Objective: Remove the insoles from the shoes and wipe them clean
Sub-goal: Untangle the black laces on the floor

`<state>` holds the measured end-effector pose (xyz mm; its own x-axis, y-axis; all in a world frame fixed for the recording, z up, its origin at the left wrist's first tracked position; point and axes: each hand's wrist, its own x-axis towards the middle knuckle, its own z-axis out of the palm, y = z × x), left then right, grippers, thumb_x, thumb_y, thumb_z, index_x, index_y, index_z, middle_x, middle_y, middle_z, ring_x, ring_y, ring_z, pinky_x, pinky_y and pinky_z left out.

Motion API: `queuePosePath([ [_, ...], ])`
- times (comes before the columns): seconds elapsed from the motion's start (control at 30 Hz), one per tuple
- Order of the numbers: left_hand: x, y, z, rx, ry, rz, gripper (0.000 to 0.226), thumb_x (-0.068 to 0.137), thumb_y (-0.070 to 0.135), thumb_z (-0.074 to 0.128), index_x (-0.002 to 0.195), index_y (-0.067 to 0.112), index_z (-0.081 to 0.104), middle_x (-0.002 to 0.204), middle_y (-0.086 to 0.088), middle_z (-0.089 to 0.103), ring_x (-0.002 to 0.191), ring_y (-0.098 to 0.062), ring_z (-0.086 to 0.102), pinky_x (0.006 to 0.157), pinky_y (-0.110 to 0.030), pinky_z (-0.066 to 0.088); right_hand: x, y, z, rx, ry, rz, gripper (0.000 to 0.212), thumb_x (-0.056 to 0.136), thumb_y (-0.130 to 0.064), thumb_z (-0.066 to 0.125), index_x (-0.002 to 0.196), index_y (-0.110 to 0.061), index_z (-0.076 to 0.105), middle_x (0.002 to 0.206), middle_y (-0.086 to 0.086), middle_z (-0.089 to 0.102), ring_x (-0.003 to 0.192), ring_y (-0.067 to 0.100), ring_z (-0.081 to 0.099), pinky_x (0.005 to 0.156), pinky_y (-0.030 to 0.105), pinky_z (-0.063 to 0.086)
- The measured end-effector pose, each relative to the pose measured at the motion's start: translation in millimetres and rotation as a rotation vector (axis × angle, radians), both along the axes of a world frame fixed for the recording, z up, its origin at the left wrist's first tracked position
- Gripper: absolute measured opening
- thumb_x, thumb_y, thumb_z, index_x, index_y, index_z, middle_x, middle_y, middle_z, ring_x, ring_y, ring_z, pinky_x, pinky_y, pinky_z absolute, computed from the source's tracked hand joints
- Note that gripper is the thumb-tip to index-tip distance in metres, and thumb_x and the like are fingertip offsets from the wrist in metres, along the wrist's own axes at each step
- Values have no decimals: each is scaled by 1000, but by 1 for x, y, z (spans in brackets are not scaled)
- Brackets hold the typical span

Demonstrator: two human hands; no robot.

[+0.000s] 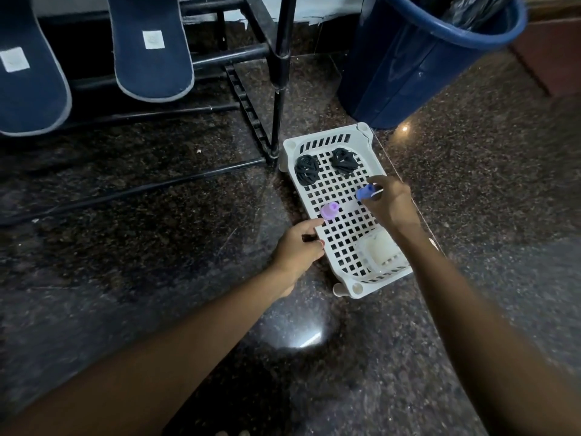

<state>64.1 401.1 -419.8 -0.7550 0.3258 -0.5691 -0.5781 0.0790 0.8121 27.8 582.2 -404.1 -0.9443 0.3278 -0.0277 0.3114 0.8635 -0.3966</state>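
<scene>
Two dark blue insoles (154, 58) with pale grey edging stand in the upper left of the frame, already out of any shoe and propped upright against the bars of a black shoe rack (279, 73), each with a small white label on its face. They look thin, light and bendy, fabric on top and likely foam beneath, so they should flop if lifted by one tip. A sounder hold is probably a pinch across the narrow middle, or at the rounded end hanging lowest, with the other hand flat behind while wiping. The cloth face should not be slippery, and nothing about them seems fragile. Neither of the hands is near them. The left hand (297, 247) grips the left rim of a white basket (323, 136) on the dark speckled floor at mid-frame, just beside a small purple cap (329, 211). The right hand (390, 202) pinches a small blue object (364, 192) over the basket, though what it is I cannot tell. Two coils of black laces (306, 169) and a pale tub (382, 250) also lie in the basket, and a blue bucket (408, 64) stands at the upper right. No wiping cloth shows anywhere
</scene>
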Motion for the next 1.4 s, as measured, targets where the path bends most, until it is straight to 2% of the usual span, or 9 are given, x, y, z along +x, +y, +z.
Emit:
queuePosePath([
  [0.17,0,0,2,-8,-8,-24,50,87,-10,51,130,15,55,104,7,58,107,-19,59,99,-40,48,42,-9,21,-31,148,-95,26,84,5,58,110,4,60,108,17,61,86,16,54,73,10,40],
  [0.37,1,2,1,-16,-7,-29,52,89,-8,50,134,17,52,110,5,57,102,-16,59,99,-40,49,98,-2,22,-53,347,-487,26,78,-4,65,104,-1,64,105,16,62,97,30,56,83,26,39],
  [0.57,1,2,-1,-35,-1,-43,52,89,-3,52,134,22,51,118,3,56,107,-21,60,99,-45,49,134,-14,-3,-1011,224,-930,12,86,-7,61,83,-15,53,78,3,57,63,10,56,60,18,49],
  [0.6,2,2,-1,-40,7,-49,52,88,-1,52,134,24,51,120,3,56,107,-20,60,98,-45,49,136,-18,-5,-1167,159,-927,1,89,-10,56,89,-10,56,84,7,62,67,13,60,59,18,51],
  [0.67,1,3,-1,-48,16,-62,53,87,2,53,134,26,51,123,3,57,107,-19,61,98,-45,49,135,-24,-9,-1291,81,-914,16,93,-14,49,103,-3,56,97,13,64,82,21,63,71,27,54],
  [0.73,0,3,0,-57,25,-72,54,86,2,53,134,27,50,122,4,58,106,-19,61,98,-44,49,130,-30,-10,-1302,98,-913,17,94,-13,48,104,-1,56,99,14,64,87,24,62,75,34,55],
  [1.03,-26,5,5,-26,31,-110,60,91,1,50,145,23,36,131,3,59,123,-11,53,104,-37,45,84,-36,-6,-1288,261,-888,13,92,-3,50,81,-2,57,62,0,69,53,8,65,51,22,55],
  [1.27,-56,1,16,-1,52,-145,63,95,7,52,150,23,27,147,0,44,134,-13,40,105,-35,42,9,-40,-7,-1245,280,-872,14,91,0,53,100,10,56,101,20,60,55,15,63,49,24,55],
  [1.4,-67,-4,21,-18,67,-139,64,95,10,54,151,24,26,153,1,33,137,-16,37,106,-42,42,-29,-46,-3,-1247,239,-840,23,91,0,52,112,11,52,103,20,60,50,14,63,44,21,52],
])
